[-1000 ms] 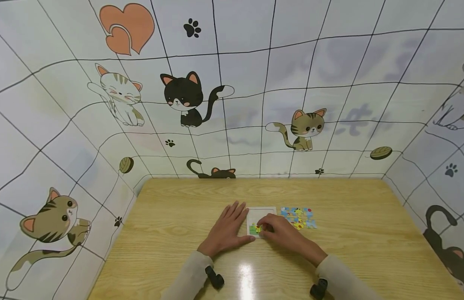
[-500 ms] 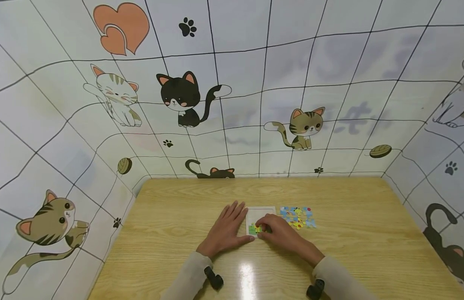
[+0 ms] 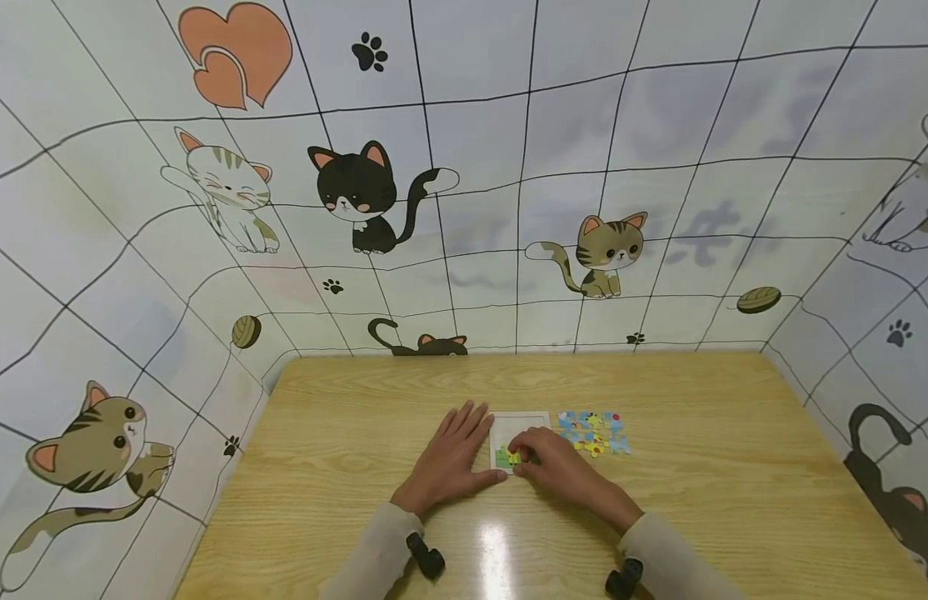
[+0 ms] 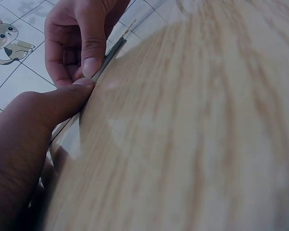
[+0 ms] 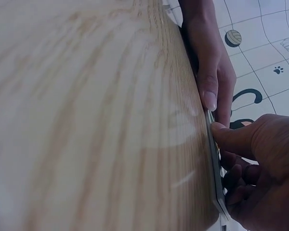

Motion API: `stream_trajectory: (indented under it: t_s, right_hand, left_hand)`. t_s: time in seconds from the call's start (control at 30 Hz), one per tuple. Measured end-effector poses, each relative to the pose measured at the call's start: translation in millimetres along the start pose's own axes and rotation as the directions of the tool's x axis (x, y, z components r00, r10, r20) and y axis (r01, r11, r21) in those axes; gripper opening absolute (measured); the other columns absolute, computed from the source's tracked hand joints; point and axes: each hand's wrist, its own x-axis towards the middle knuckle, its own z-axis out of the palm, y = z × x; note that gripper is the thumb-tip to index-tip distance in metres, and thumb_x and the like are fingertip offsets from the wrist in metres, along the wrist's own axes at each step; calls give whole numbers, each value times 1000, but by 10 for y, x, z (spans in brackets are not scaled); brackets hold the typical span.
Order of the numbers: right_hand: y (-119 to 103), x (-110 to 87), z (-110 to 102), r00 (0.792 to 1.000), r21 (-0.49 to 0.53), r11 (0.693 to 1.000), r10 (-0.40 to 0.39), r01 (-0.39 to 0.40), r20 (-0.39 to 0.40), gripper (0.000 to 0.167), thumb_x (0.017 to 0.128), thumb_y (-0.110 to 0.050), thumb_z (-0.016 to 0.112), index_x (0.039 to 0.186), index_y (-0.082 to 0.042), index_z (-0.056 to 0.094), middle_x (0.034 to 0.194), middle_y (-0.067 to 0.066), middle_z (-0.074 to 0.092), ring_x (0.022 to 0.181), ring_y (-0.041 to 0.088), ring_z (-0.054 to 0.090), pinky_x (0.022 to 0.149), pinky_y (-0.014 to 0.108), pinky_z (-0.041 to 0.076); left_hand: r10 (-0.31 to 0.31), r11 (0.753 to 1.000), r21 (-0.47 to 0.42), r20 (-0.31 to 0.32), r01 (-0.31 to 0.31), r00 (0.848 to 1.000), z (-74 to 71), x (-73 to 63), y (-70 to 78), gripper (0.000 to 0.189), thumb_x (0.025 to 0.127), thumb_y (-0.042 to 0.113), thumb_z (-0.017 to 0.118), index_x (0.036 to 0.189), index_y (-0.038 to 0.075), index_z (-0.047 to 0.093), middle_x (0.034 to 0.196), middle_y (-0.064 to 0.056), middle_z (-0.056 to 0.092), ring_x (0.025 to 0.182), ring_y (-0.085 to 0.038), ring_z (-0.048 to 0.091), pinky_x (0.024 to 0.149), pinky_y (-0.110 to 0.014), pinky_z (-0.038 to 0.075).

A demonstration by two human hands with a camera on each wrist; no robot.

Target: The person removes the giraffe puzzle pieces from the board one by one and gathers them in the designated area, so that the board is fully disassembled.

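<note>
A small white-framed jigsaw tray (image 3: 520, 414) lies on the table. Green and yellow jigsaw pieces (image 3: 501, 458) fill its near left corner. My left hand (image 3: 451, 462) rests flat along the tray's left side, fingers straight, thumb at the near left corner. Curled over the lower part of the tray, my right hand (image 3: 560, 468) pinches a jigsaw piece that its fingers mostly hide. In the right wrist view its thumb (image 5: 231, 137) bends over the tray edge (image 5: 213, 168). From the left wrist, both thumbs (image 4: 90, 65) appear close together at the tray's edge.
Loose blue, yellow and red jigsaw pieces (image 3: 593, 433) lie in a cluster right of the tray. The wooden table (image 3: 344, 417) meets cat-patterned walls (image 3: 486, 225) at the back and sides. Black wrist cameras (image 3: 425, 557) sit on both sleeves.
My right hand's fingers shift slightly over the pieces in the tray's near part. The left hand keeps its place on the tray. The whole view drifts a little.
</note>
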Motion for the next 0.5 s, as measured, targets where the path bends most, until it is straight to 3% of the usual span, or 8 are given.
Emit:
stream_trajectory:
  t_s: [0.3,0.5]
  right_hand:
    - [10,0,17,997,-18,997,-69,68,-31,18,97,-8,84,114,-7,76,92,-5,66,84,10,57,73,33,51]
    - [-5,4,15,998,-15,998,-55,55,-16,18,98,-8,83,114,-7,75,92,-6,65,85,10,55,74,33,50]
  left_hand:
    - [-5,1000,8,7,5,1000,-10,11,4,102,102,83,45,176,15,29,185,-4,18,171,-28,11,139,-49,11]
    - [-7,1000,-2,9,7,1000,2,11,-4,103,102,84,44,177,16,27,185,-4,16,172,-27,8,139,-49,10]
